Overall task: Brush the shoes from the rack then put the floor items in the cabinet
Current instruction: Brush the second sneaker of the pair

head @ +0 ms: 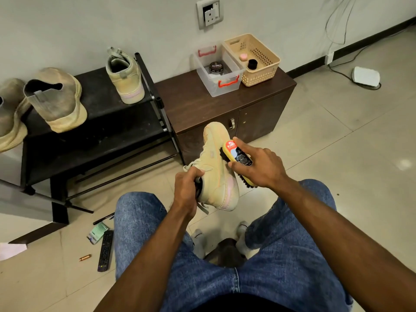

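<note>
We've got the tan shoe (216,172) held in the air above our knees, in front of the cabinet (225,109). Left hand (186,190) grips it at the collar, fingers curled inside. Right hand (258,167) clasps the brush (238,158), bristles against the shoe's side. Its mate (125,76) sits on the rack (101,122). Remote (105,251), pen (103,218) and green packet (98,233) lie on the floor left of our leg.

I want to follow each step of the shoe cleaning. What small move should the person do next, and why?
Probably draw the brush down the side of the tan shoe: the right hand already presses its bristles there, while the left hand grips the collar.
</note>
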